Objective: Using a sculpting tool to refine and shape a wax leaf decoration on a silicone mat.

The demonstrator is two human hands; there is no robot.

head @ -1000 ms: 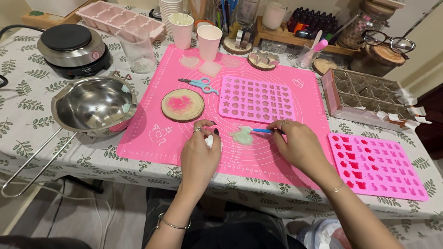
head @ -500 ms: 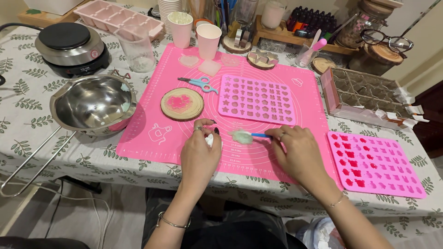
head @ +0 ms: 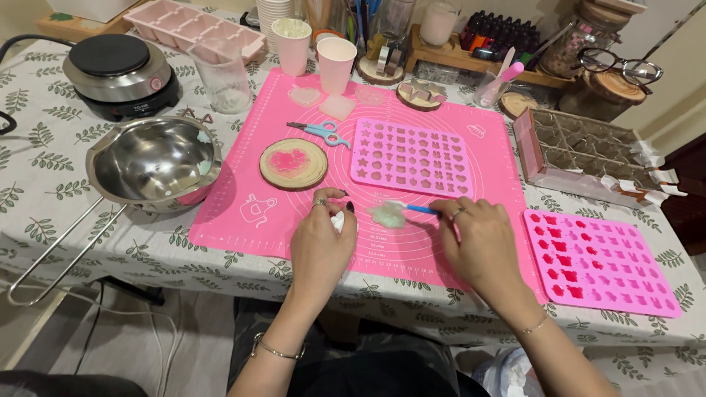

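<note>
While resting on the pink silicone mat (head: 441, 257):
Left hand (head: 321, 246): fingers curled shut around a small white piece (head: 337, 220), only partly visible, just left of the pale green blob.
Right hand (head: 478, 242): closed in a pinch on a blue-handled tool (head: 421, 209), tip pointing left.
Pale green blob (head: 386, 215): flat on the mat between both hands, touching the tool's tip; material hard to tell.
Pink mould of small shapes (head: 412, 156): on the mat just beyond the blob.
Round wooden coaster with pink centre (head: 293, 163): left of that mould.
Blue scissors (head: 322, 132): lying beyond the coaster.
Second pink mould (head: 599, 261): on the tablecloth, right of the right hand, partly filled with darker pink.
Steel saucepan (head: 154, 162): left of the mat, long handle over the table edge.
Hot plate (head: 118, 70): behind the saucepan.
</note>
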